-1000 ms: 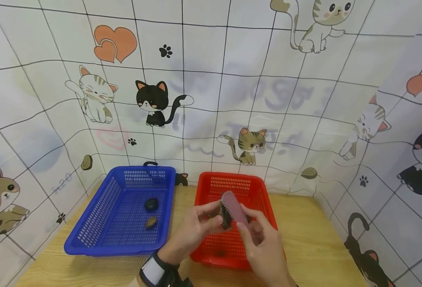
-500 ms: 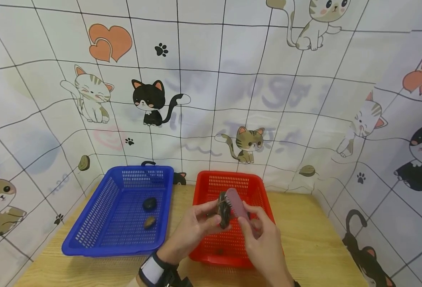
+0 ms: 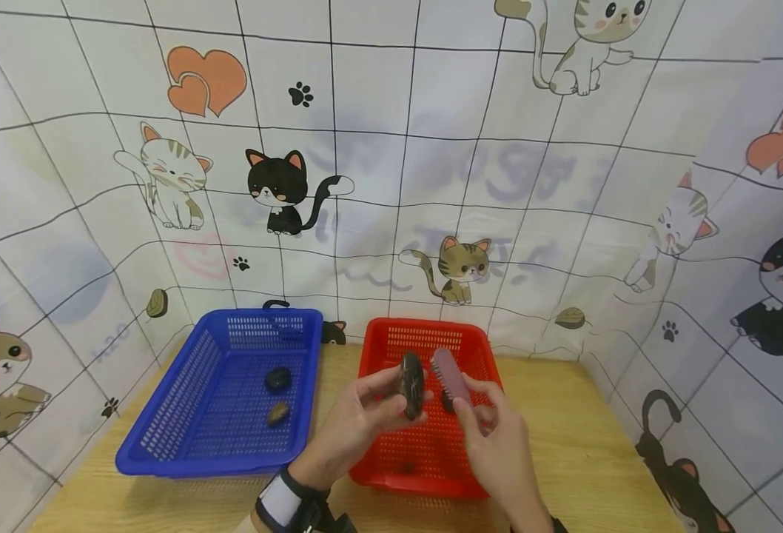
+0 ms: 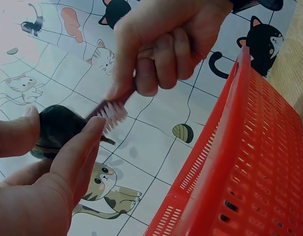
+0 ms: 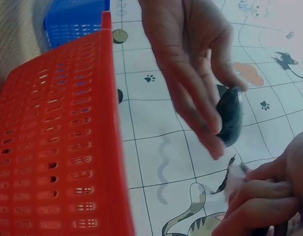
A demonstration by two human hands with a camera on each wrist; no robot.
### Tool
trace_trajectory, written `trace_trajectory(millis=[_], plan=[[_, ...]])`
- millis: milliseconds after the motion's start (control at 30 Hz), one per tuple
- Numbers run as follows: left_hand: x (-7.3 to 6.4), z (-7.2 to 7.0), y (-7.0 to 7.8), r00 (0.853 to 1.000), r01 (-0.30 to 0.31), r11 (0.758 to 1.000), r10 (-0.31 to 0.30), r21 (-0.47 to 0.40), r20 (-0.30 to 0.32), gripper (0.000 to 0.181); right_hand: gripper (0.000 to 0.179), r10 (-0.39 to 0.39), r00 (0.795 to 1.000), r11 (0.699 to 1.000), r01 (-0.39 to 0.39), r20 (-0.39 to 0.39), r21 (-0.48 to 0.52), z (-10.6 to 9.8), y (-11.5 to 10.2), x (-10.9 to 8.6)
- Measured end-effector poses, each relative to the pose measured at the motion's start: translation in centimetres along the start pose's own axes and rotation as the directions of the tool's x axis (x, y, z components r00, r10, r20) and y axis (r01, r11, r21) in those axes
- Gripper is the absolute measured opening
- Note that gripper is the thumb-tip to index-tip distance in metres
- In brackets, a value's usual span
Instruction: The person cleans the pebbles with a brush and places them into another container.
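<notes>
My left hand pinches a dark, smooth stone between thumb and fingers, holding it on edge above the red basket. Light streaks mark the stone's face in the head view. My right hand grips a small pink scrubbing brush, its pale bristles facing left toward the stone. A narrow gap separates bristles and stone in the head view. Seen from the right wrist, the stone sits at the left hand's fingertips, and the brush is mostly covered by the right fingers.
The blue basket stands to the left, with a black stone and a brown stone in it. Another dark stone lies in the red basket. Both baskets stand on a wooden table before a cat-patterned sheet.
The brush was against the stone half a second ago and has moved off to the right. My left hand has turned the stone a little. The baskets stay where they were.
</notes>
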State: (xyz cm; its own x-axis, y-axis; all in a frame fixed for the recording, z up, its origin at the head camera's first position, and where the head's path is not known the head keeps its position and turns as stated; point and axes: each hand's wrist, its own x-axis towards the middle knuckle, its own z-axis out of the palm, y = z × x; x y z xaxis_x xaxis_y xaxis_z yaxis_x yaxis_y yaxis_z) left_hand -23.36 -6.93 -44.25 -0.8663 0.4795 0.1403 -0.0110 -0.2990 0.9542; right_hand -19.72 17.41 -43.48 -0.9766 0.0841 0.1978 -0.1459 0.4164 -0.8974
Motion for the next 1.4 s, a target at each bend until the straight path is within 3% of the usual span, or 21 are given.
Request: trace_trajectory(millis=[167,300,467,567,700,800,967,1100,1300,1400], plan=[[0.1,-0.1,0.0,0.999,0.026,0.999,-0.026,-0.021,-0.044,0.063,0.039,-0.079,0.997,0.991,0.077,0.016,0.110,0.1,-0.5,-0.6],[0.2,-0.1,-0.1,0.999,0.020,1.000,-0.020,-0.009,-0.042,0.064,0.038,-0.136,0.988,0.974,0.121,0.069,0.190,0.8,-0.7,-1.2],[0.0,0.0,-0.1,1.000,0.005,1.000,-0.005,-0.010,-0.022,0.064,0.038,-0.109,0.993,0.975,0.097,0.053,0.200,1.2,-0.9,-1.2],[-0.1,-0.1,0.0,0.999,-0.002,1.000,0.001,-0.030,-0.046,0.065,0.036,-0.088,0.994,0.975,0.074,0.057,0.211,1.1,-1.0,-1.3],[-0.1,-0.2,-0.1,0.994,-0.005,0.999,-0.001,-0.054,-0.112,0.069,0.038,-0.079,0.990,0.970,0.050,0.115,0.237,1.2,-1.2,-1.7],[0.0,-0.3,-0.3,0.992,-0.004,0.998,-0.003,-0.058,-0.129,0.071,0.039,-0.083,0.986,0.970,0.047,0.143,0.239,1.4,-1.4,-1.9],[0.0,0.0,-0.5,0.998,0.025,0.998,-0.028,-0.057,-0.061,0.070,0.036,-0.102,0.993,0.972,0.086,0.064,0.219,1.4,-1.0,-1.5],[-0.1,0.2,-0.1,0.999,0.021,0.998,-0.023,-0.066,-0.025,0.071,0.036,-0.080,0.996,0.974,0.071,0.031,0.215,1.3,-0.7,-1.2],[-0.3,-0.1,0.4,0.994,0.007,0.998,-0.015,-0.068,-0.105,0.071,0.036,-0.023,0.996,0.973,0.003,0.085,0.230,1.4,-1.1,-1.5],[-0.1,-0.2,0.2,0.992,-0.010,0.997,0.001,-0.071,-0.127,0.070,0.036,-0.042,0.995,0.970,0.018,0.092,0.241,1.8,-1.5,-1.9]])
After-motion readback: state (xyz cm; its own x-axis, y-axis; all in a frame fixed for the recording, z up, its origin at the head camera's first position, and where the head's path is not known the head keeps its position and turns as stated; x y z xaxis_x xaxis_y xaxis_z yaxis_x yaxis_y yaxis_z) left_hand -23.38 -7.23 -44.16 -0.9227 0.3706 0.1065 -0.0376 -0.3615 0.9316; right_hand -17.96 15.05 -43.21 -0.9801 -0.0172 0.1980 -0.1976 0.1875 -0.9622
